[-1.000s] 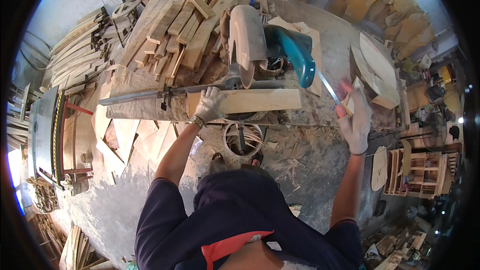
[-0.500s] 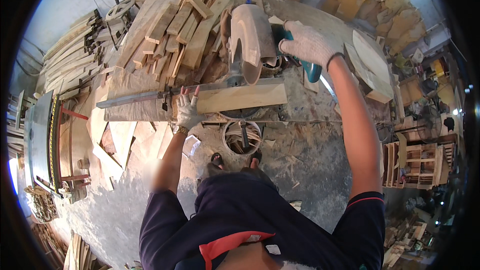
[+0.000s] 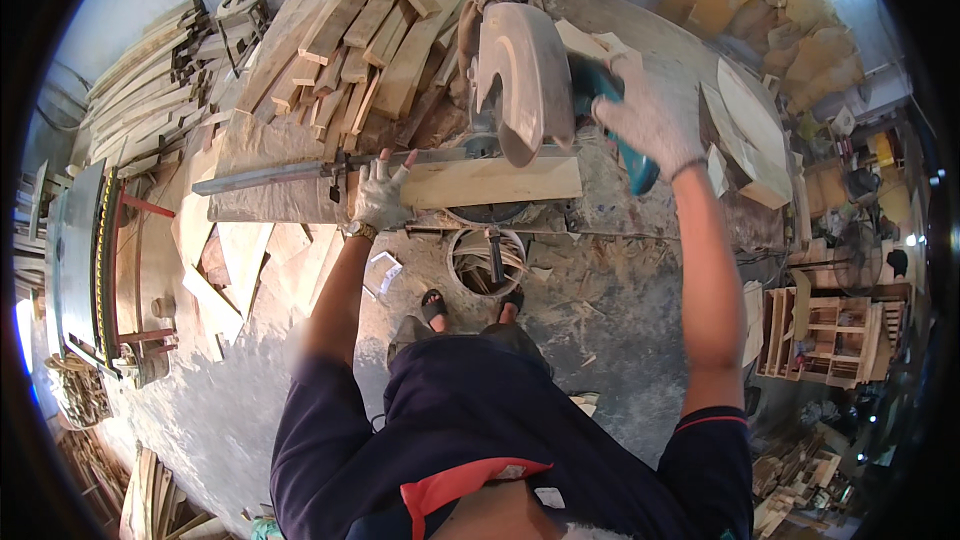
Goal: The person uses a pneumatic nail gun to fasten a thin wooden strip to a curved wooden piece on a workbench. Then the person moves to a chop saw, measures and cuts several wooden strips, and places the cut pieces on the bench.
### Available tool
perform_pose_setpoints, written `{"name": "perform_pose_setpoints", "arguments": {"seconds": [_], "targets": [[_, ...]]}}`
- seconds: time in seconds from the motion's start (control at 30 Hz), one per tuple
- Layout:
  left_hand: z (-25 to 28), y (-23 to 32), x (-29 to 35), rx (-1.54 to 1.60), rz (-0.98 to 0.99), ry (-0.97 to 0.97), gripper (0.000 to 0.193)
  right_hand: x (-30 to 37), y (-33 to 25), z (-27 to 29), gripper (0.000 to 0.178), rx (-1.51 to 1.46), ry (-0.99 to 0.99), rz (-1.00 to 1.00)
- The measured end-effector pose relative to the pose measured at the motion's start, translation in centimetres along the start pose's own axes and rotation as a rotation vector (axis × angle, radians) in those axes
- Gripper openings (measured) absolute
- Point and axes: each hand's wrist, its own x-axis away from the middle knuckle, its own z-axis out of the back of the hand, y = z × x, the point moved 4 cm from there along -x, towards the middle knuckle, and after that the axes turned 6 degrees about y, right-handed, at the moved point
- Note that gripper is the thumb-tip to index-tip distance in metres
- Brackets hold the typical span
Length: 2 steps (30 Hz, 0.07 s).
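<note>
A pale wooden board lies lengthwise on the saw's base, along a long metal fence. My left hand, in a fingertip-less white glove, lies over the board's left end with its fingers spread toward the fence. Above the board's right part hangs the head of a mitre saw, its grey blade guard dusty. The guard's lower end overlaps the board's far edge in view, and I cannot tell whether the blade touches wood. My gloved right hand, a little blurred, is wrapped round the saw's teal handle.
Stacked timber lies behind the fence on the left. Below the bench edge stands a round bucket of offcuts, near my feet. Thin wood sheets lie at the left, and thick curved pieces sit on the bench's right.
My right hand has brought the saw head slightly lower toward the board. The left hand stays at the board's left end. The whole view has shifted a little.
</note>
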Motion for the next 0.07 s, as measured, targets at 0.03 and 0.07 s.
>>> {"name": "perform_pose_setpoints", "arguments": {"seconds": [0.03, 0.07], "targets": [[-0.1, 0.0, -0.1, -0.004, -0.003, 0.002, 0.133, 1.0, 0.6, -1.8, 0.078, -0.099, 0.003, -0.031], [-0.2, -0.1, -0.2, -0.007, -0.008, 0.001, 0.133, 0.7, 1.6, -2.5, 0.078, -0.110, -0.060, -0.101]]}}
